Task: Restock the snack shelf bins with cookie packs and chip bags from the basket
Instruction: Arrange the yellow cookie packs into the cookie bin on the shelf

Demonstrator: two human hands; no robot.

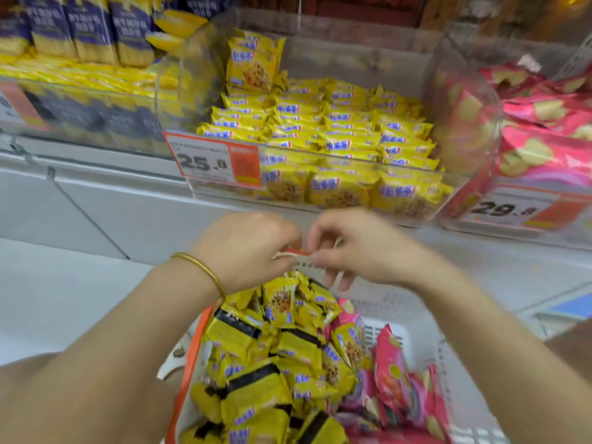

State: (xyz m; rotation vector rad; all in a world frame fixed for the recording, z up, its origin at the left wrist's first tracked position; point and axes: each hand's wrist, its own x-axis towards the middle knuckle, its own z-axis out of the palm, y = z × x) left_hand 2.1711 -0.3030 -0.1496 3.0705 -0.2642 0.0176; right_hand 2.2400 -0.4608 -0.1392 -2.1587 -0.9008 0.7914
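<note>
Both hands meet just above the far end of the basket (413, 334), fingers curled inward. The left hand (253, 248), with a gold bangle (205, 270) on its wrist, and the right hand (355, 248) each pinch one end of a small red-and-white strip (299, 256). Its long axis runs from one grip to the other, roughly level. The blur hides what the strip is.

Directly below the grips, yellow cookie packs (256, 363) fill the left side of the basket in a loose heap, their long axes pointing many ways; some show a dark band. Below and to the right of the grips, pink chip bags (397, 379) stand on edge in the basket, their long axes running away from the person toward the shelf.

Beyond the grips, a clear bin (205, 75) holds the same yellow packs in rows. They lie flat with printed faces up and long axes across the shelf. One pack (253, 62) stands upright at the bin's back left corner. An orange price label (208, 161) reading 25.8 is on the bin's front.

To the right of that, a second clear bin (464, 116) holds pink chip bags, with a label (506, 208) reading 29.8. Far left of the grips, purple-and-yellow packs (89, 27) stand upright on the shelf.
</note>
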